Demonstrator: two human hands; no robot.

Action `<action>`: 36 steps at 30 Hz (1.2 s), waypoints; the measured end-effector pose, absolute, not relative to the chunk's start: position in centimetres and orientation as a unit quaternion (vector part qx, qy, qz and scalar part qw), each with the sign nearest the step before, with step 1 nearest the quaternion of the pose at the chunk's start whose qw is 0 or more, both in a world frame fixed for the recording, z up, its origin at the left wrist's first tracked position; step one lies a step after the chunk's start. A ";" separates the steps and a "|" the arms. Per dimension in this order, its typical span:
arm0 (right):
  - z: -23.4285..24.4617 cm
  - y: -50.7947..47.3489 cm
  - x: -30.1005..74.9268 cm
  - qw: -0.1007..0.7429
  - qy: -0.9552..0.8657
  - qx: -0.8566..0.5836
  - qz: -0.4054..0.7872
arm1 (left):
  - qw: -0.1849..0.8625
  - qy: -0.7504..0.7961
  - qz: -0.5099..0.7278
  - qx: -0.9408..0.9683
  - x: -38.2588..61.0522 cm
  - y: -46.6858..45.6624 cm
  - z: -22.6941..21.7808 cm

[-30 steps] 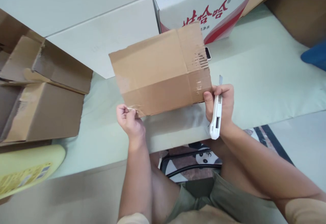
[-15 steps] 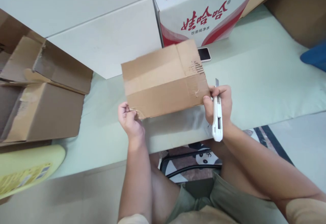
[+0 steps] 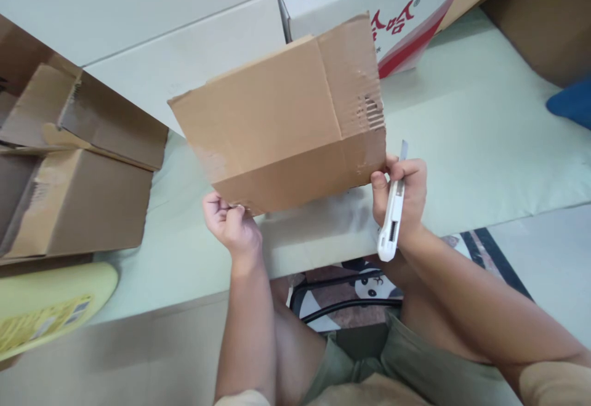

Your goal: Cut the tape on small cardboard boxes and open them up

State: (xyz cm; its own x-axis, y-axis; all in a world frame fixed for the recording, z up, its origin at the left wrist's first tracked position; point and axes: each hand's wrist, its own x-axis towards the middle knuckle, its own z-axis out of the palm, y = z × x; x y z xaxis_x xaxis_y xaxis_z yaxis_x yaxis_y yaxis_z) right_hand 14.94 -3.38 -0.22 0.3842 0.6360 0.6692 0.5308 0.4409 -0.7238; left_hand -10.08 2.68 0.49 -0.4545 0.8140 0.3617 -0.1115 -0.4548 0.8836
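A brown cardboard box (image 3: 277,119), folded flat or nearly so, is held up in front of me with its upper edge tilted away. Torn corrugation and bits of clear tape show at its ends. My left hand (image 3: 233,224) is closed on the lower left corner, thumb on top. At the lower right corner my right hand (image 3: 404,193) pinches the edge between thumb and finger. That same hand also grips a white utility knife (image 3: 392,224), its blade out and pointing up, away from me.
White cartons (image 3: 194,48) and a red-lettered carton (image 3: 415,42) stand at the back of the pale green table surface (image 3: 484,141). Opened brown boxes (image 3: 101,203) and a yellow container (image 3: 55,307) are at left. A blue object (image 3: 570,104) lies at the right edge.
The cardboard has opened out, showing a larger face, and its far edge has risen. It now covers the phone seen behind it. The knife leans further right at its tip.
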 end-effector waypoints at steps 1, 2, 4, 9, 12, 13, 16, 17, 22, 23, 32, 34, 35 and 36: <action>-0.2 -3.4 14.9 0.645 -0.557 -0.521 0.037 | 0.302 0.415 0.746 0.424 -10.1 2.7 0.5; 0.0 -3.5 14.8 0.647 -0.561 -0.516 0.033 | 0.293 0.411 0.750 0.426 -10.1 2.7 0.6; 0.2 -3.6 14.7 0.648 -0.566 -0.510 0.021 | 0.280 0.400 0.759 0.430 -10.0 2.6 0.8; 0.7 -3.8 14.7 0.639 -0.573 -0.513 0.006 | 0.255 0.405 0.769 0.422 -9.8 2.4 1.2; 0.5 -3.6 14.6 0.646 -0.572 -0.505 0.032 | 0.259 0.437 0.757 0.411 -9.8 2.4 1.1; 0.4 -3.5 14.6 0.651 -0.570 -0.500 0.040 | 0.262 0.448 0.751 0.408 -9.7 2.5 1.0; 0.3 -3.4 14.6 0.657 -0.559 -0.503 0.051 | 0.274 0.471 0.739 0.396 -9.6 2.5 0.9; 0.3 -3.4 14.6 0.654 -0.557 -0.509 0.051 | 0.281 0.477 0.734 0.393 -9.5 2.5 0.9; 0.8 -3.7 14.7 0.626 -0.567 -0.533 0.045 | 0.322 0.497 0.702 0.396 -9.7 2.3 0.8; 1.0 -3.7 14.7 0.625 -0.570 -0.532 0.043 | 0.323 0.497 0.700 0.399 -9.7 2.3 0.8; 1.1 -3.8 14.8 0.618 -0.575 -0.534 0.047 | 0.319 0.506 0.701 0.387 -9.5 2.2 1.1; 1.1 -3.9 14.9 0.617 -0.574 -0.536 0.057 | 0.317 0.508 0.702 0.386 -9.4 2.2 1.2; 1.2 -3.9 14.9 0.617 -0.574 -0.535 0.059 | 0.320 0.508 0.701 0.385 -9.4 2.3 1.2; 1.2 -4.0 14.9 0.616 -0.574 -0.536 0.060 | 0.323 0.508 0.700 0.384 -9.4 2.3 1.2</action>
State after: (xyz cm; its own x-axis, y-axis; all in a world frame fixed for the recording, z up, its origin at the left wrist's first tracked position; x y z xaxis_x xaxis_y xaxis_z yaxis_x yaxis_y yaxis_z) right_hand 14.89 -3.99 1.25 0.3345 0.6897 0.6422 0.5412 0.4173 -0.7301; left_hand -9.39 2.29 1.21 -0.4954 0.8430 0.2095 -0.0619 -0.2748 0.9595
